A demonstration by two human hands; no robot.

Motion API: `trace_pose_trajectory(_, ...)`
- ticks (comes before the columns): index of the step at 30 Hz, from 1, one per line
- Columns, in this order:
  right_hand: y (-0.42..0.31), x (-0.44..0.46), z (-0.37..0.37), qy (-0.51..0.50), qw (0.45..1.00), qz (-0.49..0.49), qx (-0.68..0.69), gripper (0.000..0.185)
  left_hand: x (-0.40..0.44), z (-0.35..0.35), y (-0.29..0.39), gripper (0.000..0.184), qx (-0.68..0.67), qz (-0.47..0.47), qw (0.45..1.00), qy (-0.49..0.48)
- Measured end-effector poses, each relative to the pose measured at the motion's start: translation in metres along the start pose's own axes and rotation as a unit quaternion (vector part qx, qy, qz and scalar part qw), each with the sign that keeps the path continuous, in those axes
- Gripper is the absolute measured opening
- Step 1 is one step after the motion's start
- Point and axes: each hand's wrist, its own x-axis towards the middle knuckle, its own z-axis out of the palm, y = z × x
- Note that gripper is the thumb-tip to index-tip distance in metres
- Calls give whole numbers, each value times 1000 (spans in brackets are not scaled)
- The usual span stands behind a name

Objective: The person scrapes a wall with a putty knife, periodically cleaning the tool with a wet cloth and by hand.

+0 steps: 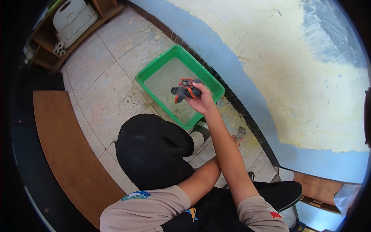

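Note:
A black and orange object, its exact kind unclear, is held in my right hand above a green tub of cloudy liquid. My arms cross, the right forearm over the left. Beyond that forearm, low at the right, my left hand shows only in part, its fingers closed on a small grey scraper-like tool close to the stained floor. The rest of that hand is hidden by the right forearm.
A wall with patchy yellow and blue paint runs along the tub's right side. Brown wooden board at left; shelf with a white item at upper left. Wooden piece and plastic bag at lower right.

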Motion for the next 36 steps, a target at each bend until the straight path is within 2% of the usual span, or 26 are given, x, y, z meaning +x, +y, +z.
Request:
trace_pose_trajectory(2, 0, 0, 7, -12, 1000, -17, 0, 54, -4, -4, 10, 49, -2, 3, 1000, 4)
trace_pose_trajectory(4, -5, -8, 16, -31, 991, 27, 123, 54, -4, -7, 12, 49, -9, 3, 1000, 10)
trace_pose_trajectory(5, -4, -6, 10, -32, 991, 36, 123, 54, -4, -9, 11, 49, -12, 2, 1000, 12)
trace_pose_trajectory(7, 1, 6, -11, 17, 996, -8, 86, 48, -12, -13, 15, 49, -13, -2, 1000, 15)
trace_pose_trajectory(11, 10, 14, -29, 38, 992, -63, 105, 39, -15, -11, 5, 49, -3, -19, 1000, 9)
trace_pose_trajectory(16, 10, 2, -14, -18, 979, 11, 201, 26, -8, -5, -13, 49, 13, -40, 999, 0)
trace_pose_trajectory(19, 17, 0, -21, -24, 988, 30, 150, 19, 0, -3, -16, 49, 25, -46, 999, -4)
trace_pose_trajectory(23, 24, 18, -34, -94, 982, -21, 166, 14, 9, 0, -23, 50, 46, -56, 997, -12)
trace_pose_trajectory(25, 13, 13, -15, 82, 990, -23, 115, 22, 16, -2, -25, 50, 58, -59, 996, -13)
trace_pose_trajectory(29, 14, 21, -20, 81, 990, -32, 108, 20, 71, 4, -84, 50, 84, -71, 994, -14)
trace_pose_trajectory(31, 14, 22, -25, 67, 993, 47, 90, 18, 71, 6, -84, 49, 98, -50, 994, -20)
trace_pose_trajectory(32, 17, 26, -25, 65, 992, 47, 93, 18, 70, 7, -84, 49, 108, -27, 993, -28)
trace_pose_trajectory(34, 25, 37, -28, 155, 986, 11, 56, 21, 70, 7, -83, 49, 113, -28, 993, -23)
trace_pose_trajectory(36, 21, 39, -30, 134, 990, 31, 39, 22, 69, 7, -81, 49, 122, -25, 992, -18)
